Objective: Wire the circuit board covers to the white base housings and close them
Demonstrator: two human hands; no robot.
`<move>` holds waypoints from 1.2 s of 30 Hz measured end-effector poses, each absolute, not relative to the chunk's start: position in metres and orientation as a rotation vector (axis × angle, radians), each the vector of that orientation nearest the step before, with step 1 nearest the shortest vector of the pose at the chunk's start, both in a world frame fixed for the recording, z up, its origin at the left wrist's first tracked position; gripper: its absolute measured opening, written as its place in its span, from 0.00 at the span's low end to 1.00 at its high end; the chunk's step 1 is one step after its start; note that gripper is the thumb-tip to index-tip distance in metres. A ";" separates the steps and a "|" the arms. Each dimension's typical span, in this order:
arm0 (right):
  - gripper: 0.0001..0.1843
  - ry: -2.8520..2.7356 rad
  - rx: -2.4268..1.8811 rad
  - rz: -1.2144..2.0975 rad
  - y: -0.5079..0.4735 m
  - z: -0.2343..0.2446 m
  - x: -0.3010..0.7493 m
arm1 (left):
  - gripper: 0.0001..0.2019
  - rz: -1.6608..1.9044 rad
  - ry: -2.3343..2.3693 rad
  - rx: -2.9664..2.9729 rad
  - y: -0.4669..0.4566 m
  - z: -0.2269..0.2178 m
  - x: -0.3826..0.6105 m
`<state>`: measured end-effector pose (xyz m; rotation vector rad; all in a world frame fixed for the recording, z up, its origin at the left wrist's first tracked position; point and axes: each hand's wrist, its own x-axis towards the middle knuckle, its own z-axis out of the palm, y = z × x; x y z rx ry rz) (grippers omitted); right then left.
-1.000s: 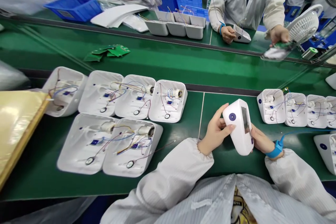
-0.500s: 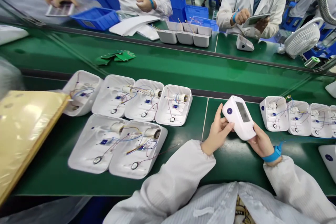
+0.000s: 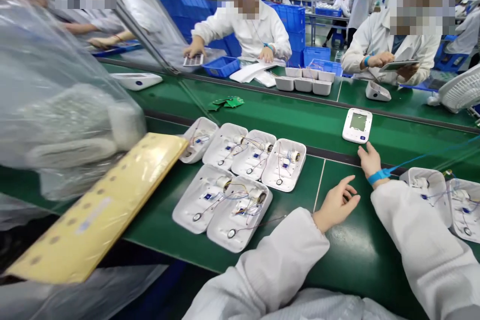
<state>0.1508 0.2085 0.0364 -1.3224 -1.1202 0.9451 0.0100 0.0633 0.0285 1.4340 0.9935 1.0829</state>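
Observation:
A white device with a grey screen (image 3: 357,125) lies face up on the green conveyor belt (image 3: 300,115). My right hand (image 3: 369,158) stretches toward it, a short gap below it, fingers loose and empty, with a blue wrist strap (image 3: 378,176) on the wrist. Over the green bench my left hand (image 3: 336,203) hovers with relaxed, spread fingers and holds nothing. Several open white housings with wires (image 3: 243,170) lie to the left of it.
More wired housings (image 3: 446,200) sit at the right. A yellow padded board (image 3: 101,210) and clear plastic bags (image 3: 56,105) fill the left. Across the belt, people in white coats work near blue bins (image 3: 221,66), white trays (image 3: 307,84) and green circuit boards (image 3: 227,103).
Both hands held the white device; it now lies on the belt, farther away. Both hands have let go, and the view has tilted up.

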 end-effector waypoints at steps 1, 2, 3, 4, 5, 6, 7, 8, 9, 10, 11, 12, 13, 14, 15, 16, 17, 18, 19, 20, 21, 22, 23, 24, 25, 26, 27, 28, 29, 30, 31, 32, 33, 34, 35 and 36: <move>0.18 -1.166 -1.327 0.914 0.196 0.032 0.147 | 0.27 1.095 1.000 1.441 0.063 0.030 0.009; 0.17 -1.215 -1.330 0.894 0.180 0.028 0.146 | 0.25 1.113 1.009 1.449 0.063 0.031 0.008; 0.15 -1.262 -1.332 0.884 0.163 0.025 0.146 | 0.23 1.137 1.021 1.458 0.063 0.031 0.007; 0.15 -1.302 -1.335 0.880 0.145 0.022 0.149 | 0.21 1.165 1.036 1.466 0.063 0.032 0.006; 0.15 -1.336 -1.337 0.879 0.128 0.020 0.154 | 0.19 1.190 1.054 1.473 0.064 0.032 0.006; 0.15 -1.370 -1.341 0.881 0.113 0.018 0.160 | 0.19 1.203 1.074 1.476 0.065 0.031 0.005; 0.15 -1.411 -1.349 0.878 0.100 0.017 0.167 | 0.18 1.192 1.100 1.479 0.067 0.031 0.005; 0.15 -1.457 -1.364 0.866 0.089 0.016 0.176 | 0.18 1.161 1.131 1.485 0.069 0.030 0.006; 0.15 -1.491 -1.379 0.856 0.080 0.015 0.183 | 0.18 1.117 1.166 1.491 0.072 0.028 0.007; 0.15 -1.518 -1.393 0.846 0.074 0.014 0.191 | 0.17 1.069 1.200 1.501 0.075 0.027 0.009; 0.15 -1.536 -1.404 0.840 0.069 0.013 0.196 | 0.16 1.026 1.229 1.515 0.079 0.025 0.011; 0.15 -1.546 -1.408 0.841 0.067 0.012 0.200 | 0.15 0.994 1.250 1.532 0.083 0.024 0.014; 0.15 -1.559 -1.402 0.844 0.065 0.011 0.202 | 0.14 0.976 1.265 1.551 0.088 0.024 0.018; 0.15 -1.581 -1.389 0.847 0.065 0.011 0.202 | 0.13 0.967 1.275 1.571 0.092 0.023 0.021; 0.15 -1.613 -1.371 0.848 0.065 0.012 0.201 | 0.12 0.957 1.283 1.593 0.095 0.024 0.024; 0.15 -1.651 -1.351 0.845 0.065 0.013 0.199 | 0.12 0.946 1.289 1.617 0.097 0.024 0.027; 0.15 -1.692 -1.333 0.839 0.066 0.014 0.196 | 0.12 0.937 1.295 1.644 0.099 0.025 0.029; 0.15 -1.732 -1.319 0.829 0.066 0.015 0.194 | 0.11 0.928 1.298 1.672 0.099 0.026 0.030; 0.14 -1.768 -1.306 0.818 0.065 0.017 0.192 | 0.11 0.921 1.297 1.703 0.099 0.027 0.030; 0.14 -1.798 -1.295 0.807 0.065 0.018 0.191 | 0.11 0.916 1.293 1.733 0.098 0.028 0.030; 0.14 -1.823 -1.283 0.798 0.065 0.020 0.190 | 0.11 0.913 1.288 1.762 0.097 0.029 0.029; 0.13 -1.845 -1.272 0.792 0.064 0.021 0.190 | 0.11 0.911 1.284 1.789 0.095 0.030 0.028; 0.13 -1.864 -1.264 0.788 0.064 0.021 0.190 | 0.11 0.910 1.280 1.812 0.094 0.030 0.027; 0.13 -1.878 -1.259 0.784 0.063 0.022 0.191 | 0.11 0.909 1.279 1.832 0.093 0.030 0.027; 0.12 -1.886 -1.260 0.779 0.063 0.022 0.191 | 0.11 0.909 1.281 1.849 0.092 0.030 0.026; 0.12 -1.889 -1.263 0.776 0.063 0.022 0.191 | 0.11 0.908 1.283 1.863 0.092 0.030 0.026; 0.12 -1.890 -1.265 0.774 0.063 0.022 0.192 | 0.12 0.906 1.285 1.874 0.092 0.030 0.026; 0.11 -1.889 -1.266 0.774 0.063 0.022 0.192 | 0.12 0.904 1.285 1.883 0.092 0.029 0.026; 0.11 -1.887 -1.267 0.775 0.063 0.022 0.191 | 0.12 0.902 1.282 1.892 0.092 0.030 0.026; 0.11 -1.883 -1.266 0.776 0.063 0.022 0.191 | 0.11 0.900 1.275 1.900 0.093 0.030 0.027; 0.11 -1.873 -1.265 0.778 0.063 0.022 0.190 | 0.11 0.897 1.267 1.908 0.093 0.031 0.027; 0.10 -1.853 -1.266 0.775 0.062 0.023 0.190 | 0.11 0.895 1.257 1.916 0.093 0.031 0.027; 0.10 -1.823 -1.273 0.764 0.062 0.023 0.189 | 0.12 0.893 1.248 1.922 0.093 0.032 0.026; 0.10 -1.784 -1.284 0.749 0.062 0.023 0.189 | 0.12 0.890 1.239 1.926 0.094 0.032 0.026; 0.10 -1.745 -1.298 0.733 0.063 0.023 0.189 | 0.12 0.885 1.232 1.934 0.093 0.033 0.026; 0.11 -1.711 -1.311 0.719 0.063 0.023 0.189 | 0.11 0.878 1.225 1.949 0.093 0.033 0.026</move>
